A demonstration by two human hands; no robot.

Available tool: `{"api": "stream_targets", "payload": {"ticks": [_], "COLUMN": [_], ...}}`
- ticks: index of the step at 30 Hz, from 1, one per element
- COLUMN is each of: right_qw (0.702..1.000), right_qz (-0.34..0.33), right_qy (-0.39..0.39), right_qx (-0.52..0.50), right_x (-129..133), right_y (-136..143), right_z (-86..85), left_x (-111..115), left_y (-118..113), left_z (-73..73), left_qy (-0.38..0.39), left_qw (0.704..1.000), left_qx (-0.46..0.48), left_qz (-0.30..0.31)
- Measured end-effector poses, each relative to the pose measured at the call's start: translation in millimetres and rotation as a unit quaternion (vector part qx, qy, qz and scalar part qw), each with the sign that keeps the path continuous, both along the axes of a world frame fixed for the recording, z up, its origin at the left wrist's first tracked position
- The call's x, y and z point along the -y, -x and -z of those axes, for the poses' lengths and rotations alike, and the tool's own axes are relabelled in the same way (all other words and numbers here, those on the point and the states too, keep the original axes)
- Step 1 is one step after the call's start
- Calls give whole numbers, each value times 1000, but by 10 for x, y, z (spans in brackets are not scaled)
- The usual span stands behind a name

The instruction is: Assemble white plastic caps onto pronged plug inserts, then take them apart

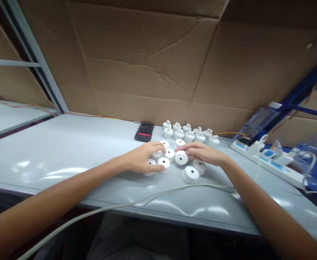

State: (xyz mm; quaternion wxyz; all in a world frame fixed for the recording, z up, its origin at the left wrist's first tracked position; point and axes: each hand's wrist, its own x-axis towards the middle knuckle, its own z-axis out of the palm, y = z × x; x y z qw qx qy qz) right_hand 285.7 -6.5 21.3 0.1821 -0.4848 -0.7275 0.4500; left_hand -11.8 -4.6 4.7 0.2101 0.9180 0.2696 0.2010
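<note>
My left hand [143,157] lies over the left side of a cluster of white round plastic pieces, each with a dark centre hole. Its fingers are spread, and the thumb touches the near white piece [164,165]. From the right, my right hand [204,153] has its fingers bent round a white round piece [181,158] that faces me; its thumb is hidden. In front of that hand sit two more pieces, the nearer one [191,174] tilted slightly. Another white piece [169,155] lies between the hands.
Behind the cluster stand rows of white pieces with small tops [178,134]. A black phone [143,133] lies to their left. A pale cable [147,196] crosses the table's front. On the right is a power strip [272,162] with plugs. Cardboard [137,65] walls the back.
</note>
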Motion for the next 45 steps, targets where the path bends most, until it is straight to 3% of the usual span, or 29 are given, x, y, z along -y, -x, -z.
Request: {"api": "stream_targets", "payload": {"ticks": [3, 9, 17, 23, 33, 40, 43, 45], "right_qw": [1000, 994, 984, 984, 967, 957, 960, 967], "right_qz": [-14, 21, -83, -28, -53, -83, -70, -55], "right_qy": [-23, -93, -116, -152, -236, -246, -248, -237], "right_qx": [15, 52, 110, 85, 81, 127, 113, 76], "right_x": [-45, -98, 3, 3, 74, 107, 101, 97], "right_y": [12, -19, 93, 73, 158, 173, 171, 170], "right_z": [67, 94, -8, 39, 27, 6, 26, 18], "left_x": [-3, 17, 43, 9, 88, 246, 288, 282], "left_y": [3, 8, -2, 7, -46, -92, -103, -108], "left_z": [-17, 4, 22, -24, -25, -74, -99, -97], "left_qy": [-7, -23, -22, 33, -32, -82, -77, -70], "left_qw": [1000, 999, 1000, 998, 999, 993, 990, 991], "left_qx": [8, 8, 2, 47, 33, 60, 16, -4], "left_qz": [1, 22, 20, 4, -9, 54, 114, 113]}}
